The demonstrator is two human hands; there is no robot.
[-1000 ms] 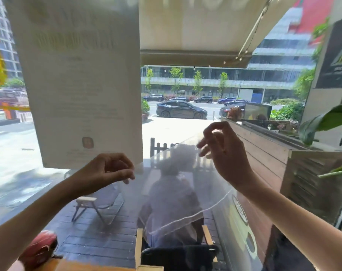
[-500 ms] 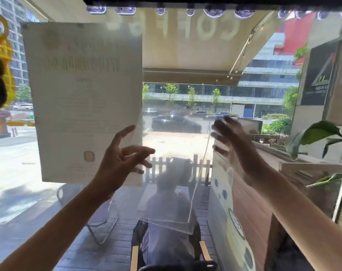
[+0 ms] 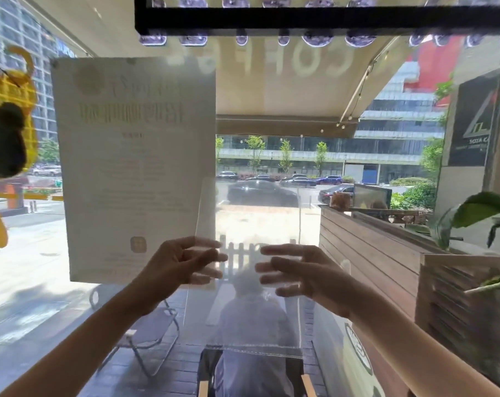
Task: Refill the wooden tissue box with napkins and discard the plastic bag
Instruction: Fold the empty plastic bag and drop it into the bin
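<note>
A clear, empty plastic bag [image 3: 251,325] hangs flat in front of me, raised against a window. Its sealed bottom edge runs across at about waist height of the view. My left hand [image 3: 180,262] and my right hand [image 3: 306,273] meet it from either side at its middle, fingers spread and pointing toward each other, partly seen blurred through the plastic. Both hands hold the bag up between them. The wooden tissue box and the napkins are not in view.
A paper notice [image 3: 134,167] is stuck on the window glass at left, beside a yellow hanging ornament [image 3: 8,116]. A black frame with suction cups [image 3: 300,18] runs overhead. A leafy plant [image 3: 477,213] and a slatted wooden box [image 3: 466,305] stand at right. Outside, a person [image 3: 254,376] sits.
My view tilted upward. My hands went from pinching the bag's top corners to spread fingers drawn together at its middle, and the bag now hangs straighter and flatter.
</note>
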